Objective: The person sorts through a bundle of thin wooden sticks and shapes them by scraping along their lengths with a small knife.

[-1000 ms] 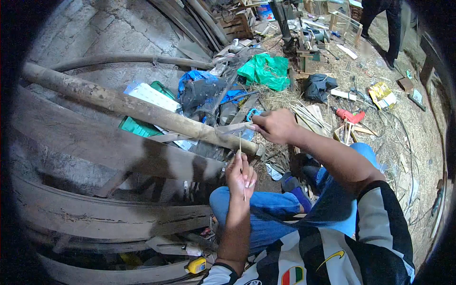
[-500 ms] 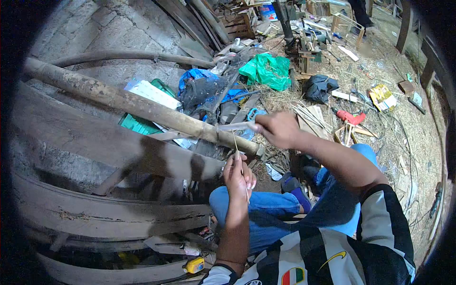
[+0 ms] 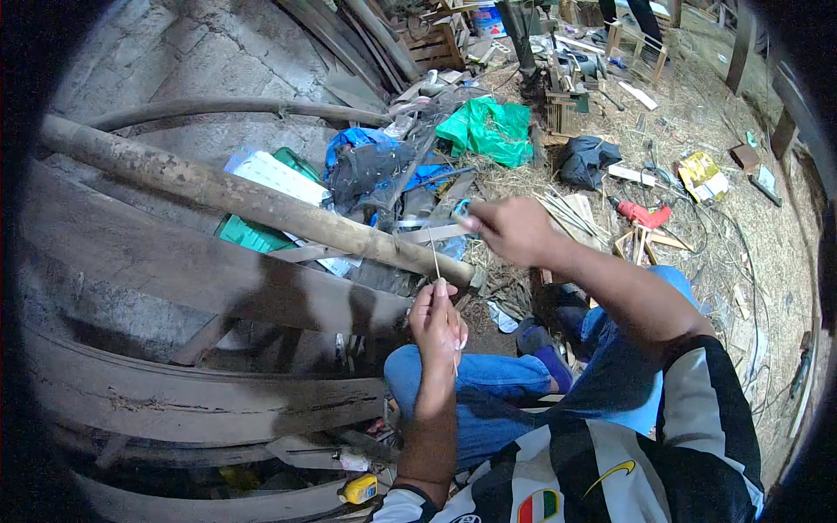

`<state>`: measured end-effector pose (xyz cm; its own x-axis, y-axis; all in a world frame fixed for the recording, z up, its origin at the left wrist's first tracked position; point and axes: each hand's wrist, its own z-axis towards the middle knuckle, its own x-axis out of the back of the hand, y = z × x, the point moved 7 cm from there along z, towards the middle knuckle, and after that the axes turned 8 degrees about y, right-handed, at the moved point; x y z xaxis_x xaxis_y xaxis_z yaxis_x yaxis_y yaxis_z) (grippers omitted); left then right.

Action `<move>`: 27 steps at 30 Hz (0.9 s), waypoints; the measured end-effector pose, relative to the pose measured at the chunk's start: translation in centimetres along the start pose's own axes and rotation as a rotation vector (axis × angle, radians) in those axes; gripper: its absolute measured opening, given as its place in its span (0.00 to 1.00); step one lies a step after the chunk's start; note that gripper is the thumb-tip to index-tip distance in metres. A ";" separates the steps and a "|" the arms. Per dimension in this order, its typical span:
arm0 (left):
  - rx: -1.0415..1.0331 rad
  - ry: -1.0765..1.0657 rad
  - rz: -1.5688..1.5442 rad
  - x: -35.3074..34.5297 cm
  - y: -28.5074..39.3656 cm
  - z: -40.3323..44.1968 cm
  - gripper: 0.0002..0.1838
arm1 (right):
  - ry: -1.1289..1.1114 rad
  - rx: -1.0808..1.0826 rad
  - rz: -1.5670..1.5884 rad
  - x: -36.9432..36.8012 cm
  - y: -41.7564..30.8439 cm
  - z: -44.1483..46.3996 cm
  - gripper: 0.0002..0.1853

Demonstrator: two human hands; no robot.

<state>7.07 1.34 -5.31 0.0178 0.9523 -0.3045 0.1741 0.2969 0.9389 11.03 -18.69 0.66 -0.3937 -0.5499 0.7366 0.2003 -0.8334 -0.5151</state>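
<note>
My left hand [image 3: 438, 321] is closed on a thin pale stick [image 3: 436, 257], pinched between thumb and fingers. The stick points up and away from me, and its lower end shows below the palm. To the upper right, my right hand [image 3: 516, 232] is closed round the handle end of a blade-like tool, blurred by motion, which reaches left over the stick's upper part. Whether blade and stick touch I cannot tell. Just beyond the stick lies the end of a long round pole [image 3: 296, 218].
Wooden planks [image 3: 174, 253] lie to the left. Farther off are a green plastic bag [image 3: 488, 131], a black bag [image 3: 587, 161], a red drill [image 3: 641, 212] and a yellow packet [image 3: 703, 177]. A yellow bottle [image 3: 358, 488] is at bottom. A person's legs [image 3: 645, 19] show at the top right.
The tool in my right hand has shifted over the stick and is blurred. My left hand keeps the stick nearly in place. The other person's legs have moved left and farther away.
</note>
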 end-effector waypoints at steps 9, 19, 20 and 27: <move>0.001 -0.066 -0.020 -0.8 0.4 -0.2 0.13 | -0.074 0.226 0.026 -1.1 -2.2 -1.3 0.19; 0.038 -0.043 -0.006 0.4 -0.3 -0.1 0.15 | -0.153 0.007 -0.158 -3.2 2.1 -0.2 0.19; 0.043 -0.042 -0.007 0.5 -0.1 -0.5 0.15 | -0.156 -0.066 -0.226 -3.3 4.2 0.6 0.18; 0.055 0.019 0.007 1.2 0.1 -0.4 0.16 | 0.010 0.098 -0.069 -0.8 0.7 -0.1 0.19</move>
<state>6.74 2.54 -5.49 0.0011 0.9556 -0.2945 0.2277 0.2866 0.9306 11.45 -18.84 -0.36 -0.4187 -0.4906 0.7642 0.2592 -0.8711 -0.4172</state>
